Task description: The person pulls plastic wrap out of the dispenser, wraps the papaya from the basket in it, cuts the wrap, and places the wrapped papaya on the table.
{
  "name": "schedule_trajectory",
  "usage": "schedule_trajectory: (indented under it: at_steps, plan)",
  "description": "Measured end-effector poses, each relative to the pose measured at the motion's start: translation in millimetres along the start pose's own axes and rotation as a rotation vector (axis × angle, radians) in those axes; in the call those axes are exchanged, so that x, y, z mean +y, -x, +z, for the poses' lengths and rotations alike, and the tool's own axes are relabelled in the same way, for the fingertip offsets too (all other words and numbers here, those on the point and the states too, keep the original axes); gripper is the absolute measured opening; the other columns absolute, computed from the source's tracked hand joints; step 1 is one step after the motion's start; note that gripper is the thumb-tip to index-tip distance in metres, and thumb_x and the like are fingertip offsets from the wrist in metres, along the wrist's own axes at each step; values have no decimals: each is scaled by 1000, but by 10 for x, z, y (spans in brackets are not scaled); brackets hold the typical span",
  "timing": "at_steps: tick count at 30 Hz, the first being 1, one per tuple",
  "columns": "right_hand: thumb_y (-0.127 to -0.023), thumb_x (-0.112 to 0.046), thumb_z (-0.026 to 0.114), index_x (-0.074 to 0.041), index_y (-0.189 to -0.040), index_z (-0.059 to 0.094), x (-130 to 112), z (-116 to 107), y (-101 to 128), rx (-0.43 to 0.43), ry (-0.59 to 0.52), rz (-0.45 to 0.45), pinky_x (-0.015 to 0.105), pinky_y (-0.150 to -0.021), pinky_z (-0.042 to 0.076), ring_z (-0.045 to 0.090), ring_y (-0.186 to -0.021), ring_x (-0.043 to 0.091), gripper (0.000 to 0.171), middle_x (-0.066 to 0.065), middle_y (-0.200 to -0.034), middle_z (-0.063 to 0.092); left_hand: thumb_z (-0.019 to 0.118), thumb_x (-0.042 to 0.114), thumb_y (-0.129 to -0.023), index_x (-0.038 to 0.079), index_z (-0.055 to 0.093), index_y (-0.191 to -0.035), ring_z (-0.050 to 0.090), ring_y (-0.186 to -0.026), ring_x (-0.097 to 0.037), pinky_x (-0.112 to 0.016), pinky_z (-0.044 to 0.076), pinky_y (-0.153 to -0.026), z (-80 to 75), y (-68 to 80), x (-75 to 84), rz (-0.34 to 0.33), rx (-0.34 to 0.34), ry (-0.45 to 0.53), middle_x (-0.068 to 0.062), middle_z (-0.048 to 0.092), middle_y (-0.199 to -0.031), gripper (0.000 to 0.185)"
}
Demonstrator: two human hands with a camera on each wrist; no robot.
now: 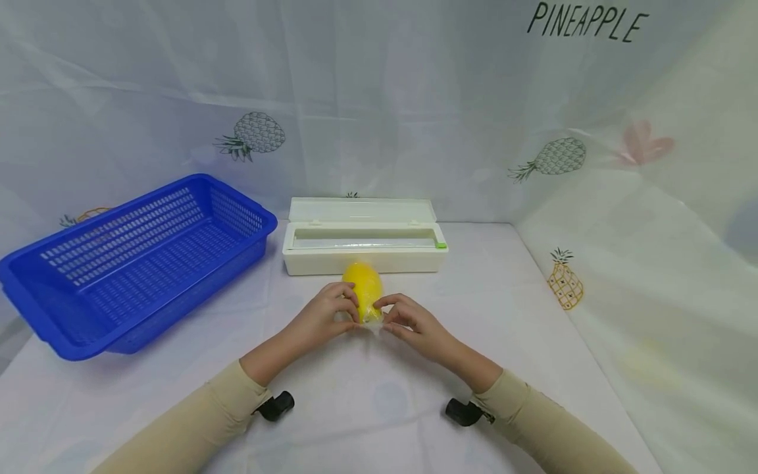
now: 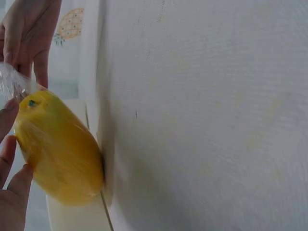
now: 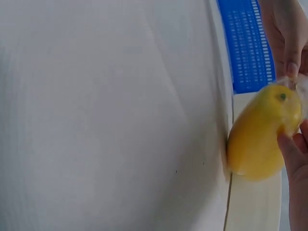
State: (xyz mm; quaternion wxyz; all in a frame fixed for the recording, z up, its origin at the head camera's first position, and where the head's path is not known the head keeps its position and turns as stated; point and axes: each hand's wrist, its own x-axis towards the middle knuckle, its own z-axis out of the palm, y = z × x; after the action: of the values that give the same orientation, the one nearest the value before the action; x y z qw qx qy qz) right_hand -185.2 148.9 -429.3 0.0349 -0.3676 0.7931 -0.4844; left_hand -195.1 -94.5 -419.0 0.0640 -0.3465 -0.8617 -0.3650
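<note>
Head view: two hands, left (image 1: pixel 322 318) and right (image 1: pixel 411 322), pinch one film-wrapped yellow fruit (image 1: pixel 364 286) before one dispenser box (image 1: pixel 362 245)

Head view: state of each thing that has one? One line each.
Yellow fruit: on the table, covered in clear film, held at its near end.
Left hand: pinches the film.
Right hand: pinches the film.
Film dispenser box: lid open.
Blue basket: empty, one end propped up.
</note>
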Motion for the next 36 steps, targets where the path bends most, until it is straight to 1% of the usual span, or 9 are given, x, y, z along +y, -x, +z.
schedule_trajectory:
  at_steps: [4, 7, 11, 16, 19, 22, 26, 30, 36]
  plan:
    - [-90, -2, 68, -10, -102, 62, -20, 26, -5, 31, 18, -39, 36, -95, 50, 54, -119, 27, 16, 8, -128, 56, 86, 5, -71, 12, 70, -72, 49, -124, -34, -48, 35, -109, -4, -14, 9, 4, 4, -10, 1, 57, -97, 18]
    - [-88, -1, 70, -10, -101, 65, -43, 41, -9, 57, 46, -45, 36, -95, 50, 54, -119, 27, 17, 7, -127, 56, 87, 6, -70, 13, 70, -73, 50, -122, -32, -47, 36, -108, -6, -16, 18, 9, 14, 2, 2, 58, -97, 19]
    - [-89, -2, 69, -12, -92, 67, -94, 60, -19, 85, 41, 17, 37, -96, 49, 53, -120, 26, 10, 6, -125, 58, 90, 13, -67, 14, 69, -80, 51, -117, -27, -45, 40, -105, 5, -1, 47, 20, 42, 32, 4, 59, -99, 25]
    - [-91, 3, 64, -5, -92, 61, -153, 99, -31, 103, -49, 107, 44, -99, 46, 52, -121, 30, 8, 13, -125, 59, 93, 22, -64, 16, 69, -87, 51, -109, -25, -44, 44, -99, 38, 4, 132, 30, 84, 8, 3, 59, -100, 34]
    - [-92, 2, 63, -3, -93, 60, -177, 128, -57, 113, -51, 136, 45, -99, 47, 52, -120, 32, 6, 16, -124, 59, 91, 22, -67, 16, 70, -85, 52, -114, -29, -47, 42, -102, 53, -6, 190, 12, 95, -38, 3, 60, -99, 28]
    - [-95, -5, 61, -6, -95, 61, -187, 138, -76, 118, 3, 138, 42, -96, 49, 54, -119, 29, 2, 12, -123, 61, 87, 18, -73, 16, 71, -81, 52, -117, -31, -48, 40, -104, 62, -20, 219, -10, 97, -69, 3, 62, -96, 18]
    - [-93, -9, 67, -9, -101, 63, -138, 87, -99, 109, 166, 4, 37, -97, 49, 56, -114, 21, 9, 4, -117, 63, 82, 14, -78, 15, 70, -81, 53, -112, -27, -43, 43, -101, 53, -41, 238, -60, 75, -78, 2, 64, -96, 12]
    - [-85, -5, 75, -6, -96, 66, -22, 34, -189, 130, 317, -169, 34, -94, 48, 56, -105, 21, 14, 4, -107, 63, 80, 13, -80, 12, 66, -82, 55, -105, -26, -41, 46, -96, 51, -63, 253, -119, 68, -79, -3, 64, -99, 14]
    - [-89, -3, 70, -6, -88, 58, 56, 36, -319, 187, 330, -191, 36, -93, 49, 56, -104, 23, 12, 8, -106, 58, 74, 16, -87, 10, 61, -80, 52, -81, -18, -33, 47, -72, 107, -109, 247, -194, 130, -129, 0, 54, -87, 16]
